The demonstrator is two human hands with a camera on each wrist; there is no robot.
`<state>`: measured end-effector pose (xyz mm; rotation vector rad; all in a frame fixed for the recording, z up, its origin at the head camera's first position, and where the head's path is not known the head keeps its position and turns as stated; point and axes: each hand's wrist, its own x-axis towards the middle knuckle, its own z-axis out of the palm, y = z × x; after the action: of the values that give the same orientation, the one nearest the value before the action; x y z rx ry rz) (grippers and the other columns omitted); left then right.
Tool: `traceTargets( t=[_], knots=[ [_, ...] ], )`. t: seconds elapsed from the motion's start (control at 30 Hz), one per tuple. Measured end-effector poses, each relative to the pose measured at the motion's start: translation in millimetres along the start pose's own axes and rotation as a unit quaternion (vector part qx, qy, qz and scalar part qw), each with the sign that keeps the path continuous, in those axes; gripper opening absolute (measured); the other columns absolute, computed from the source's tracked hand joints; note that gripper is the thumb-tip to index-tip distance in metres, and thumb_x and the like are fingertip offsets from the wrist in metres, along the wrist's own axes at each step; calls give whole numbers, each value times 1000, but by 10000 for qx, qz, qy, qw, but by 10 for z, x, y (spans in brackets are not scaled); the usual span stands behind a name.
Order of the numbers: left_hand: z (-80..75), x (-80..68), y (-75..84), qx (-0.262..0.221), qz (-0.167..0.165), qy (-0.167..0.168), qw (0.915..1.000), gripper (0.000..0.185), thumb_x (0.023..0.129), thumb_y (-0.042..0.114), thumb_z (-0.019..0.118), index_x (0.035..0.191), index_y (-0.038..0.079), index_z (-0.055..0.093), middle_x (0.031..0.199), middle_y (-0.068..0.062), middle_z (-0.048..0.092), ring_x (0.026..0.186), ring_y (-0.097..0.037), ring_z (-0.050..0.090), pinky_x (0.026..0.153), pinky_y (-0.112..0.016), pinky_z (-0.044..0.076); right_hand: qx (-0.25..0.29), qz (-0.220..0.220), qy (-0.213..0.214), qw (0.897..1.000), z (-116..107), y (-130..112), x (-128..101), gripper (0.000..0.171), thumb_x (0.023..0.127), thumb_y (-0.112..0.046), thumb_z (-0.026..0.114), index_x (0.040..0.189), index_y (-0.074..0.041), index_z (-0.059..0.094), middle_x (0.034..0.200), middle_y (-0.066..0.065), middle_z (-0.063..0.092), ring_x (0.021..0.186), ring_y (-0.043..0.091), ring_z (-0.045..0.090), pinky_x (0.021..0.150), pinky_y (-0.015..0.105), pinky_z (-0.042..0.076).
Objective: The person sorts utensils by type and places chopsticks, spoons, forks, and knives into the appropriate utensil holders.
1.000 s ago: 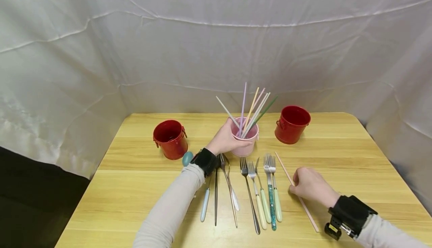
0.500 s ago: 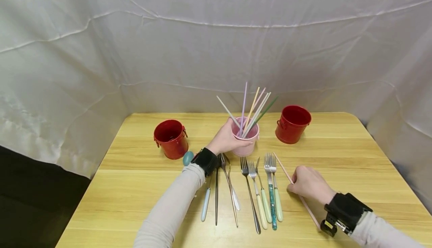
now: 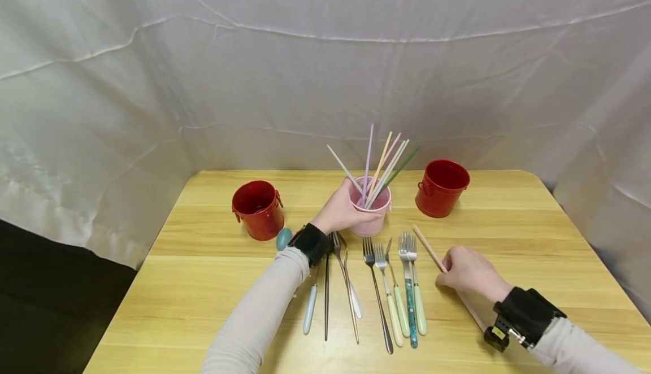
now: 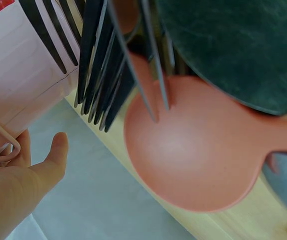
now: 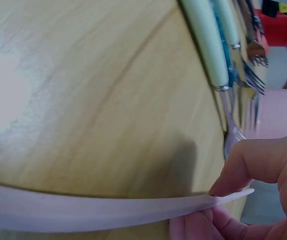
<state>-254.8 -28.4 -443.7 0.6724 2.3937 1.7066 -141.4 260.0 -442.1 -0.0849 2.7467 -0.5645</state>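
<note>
My left hand [image 3: 342, 211] grips the side of a small pink bucket [image 3: 370, 226], its thumb near the rim. Several coloured chopsticks [image 3: 367, 159] lean out of that bucket. In the left wrist view the bucket's wall [image 4: 23, 85] shows at the left, with part of my hand [image 4: 23, 185] below it. On the right, my right hand [image 3: 470, 272] pinches a pale pink chopstick [image 3: 428, 248] near its middle. The right wrist view shows thumb and fingers closed on the tapered chopstick [image 5: 108, 214], close over the wooden table.
Red buckets stand at the left [image 3: 261, 224] and right [image 3: 438, 201]. Between the arms lie several forks [image 3: 385, 295] and other cutlery. An orange-pink spoon [image 4: 193, 150] and a dark green rounded piece [image 4: 238, 45] lie under the left wrist. Pale cloth [image 3: 325, 80] hangs behind the table [image 3: 203, 300].
The right hand has shifted slightly away from me, and the pinched chopstick has tilted, its far end now looking thicker. The left hand and pink bucket stay in place.
</note>
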Motion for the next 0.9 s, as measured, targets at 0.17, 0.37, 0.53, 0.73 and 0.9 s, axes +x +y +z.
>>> traceTargets(
  t=[0.17,0.37,0.53,0.73,0.9],
  knots=[
    [2,-26,56,-132,41,14,9999,84,74,8,88,144,6,41,138,-15,59,131,-33,55,116,-54,40,351,-43,-91,9993,-68,4,-11,24,76,-19,77,88,-7,60,76,5,58,69,19,53,59,29,41],
    [10,-46,85,-419,103,11,9991,84,74,2,86,145,2,40,137,-20,59,131,-39,54,116,-55,39,516,-499,175,9973,-141,3,-42,19,82,-11,71,95,-2,60,78,5,59,67,17,53,57,27,43],
    [6,-20,27,-156,61,-17,9999,85,74,8,88,145,7,41,137,-13,59,131,-32,55,117,-51,40,611,-1039,354,9921,-212,-3,-75,18,86,-6,68,100,2,61,83,6,65,71,14,58,57,24,48],
    [-3,10,-27,63,1,-22,10000,88,73,16,90,146,8,41,138,-11,59,131,-29,55,116,-49,42,687,-1424,516,9861,-283,-6,-98,14,91,-1,62,104,4,59,87,11,67,74,13,60,57,24,50],
    [-10,8,-24,147,-53,-12,9999,89,73,18,91,146,8,40,139,-11,58,132,-28,55,116,-48,42,895,-1668,833,9784,-305,-39,-106,12,93,2,60,104,3,60,87,11,68,73,8,60,56,23,51]
  ],
)
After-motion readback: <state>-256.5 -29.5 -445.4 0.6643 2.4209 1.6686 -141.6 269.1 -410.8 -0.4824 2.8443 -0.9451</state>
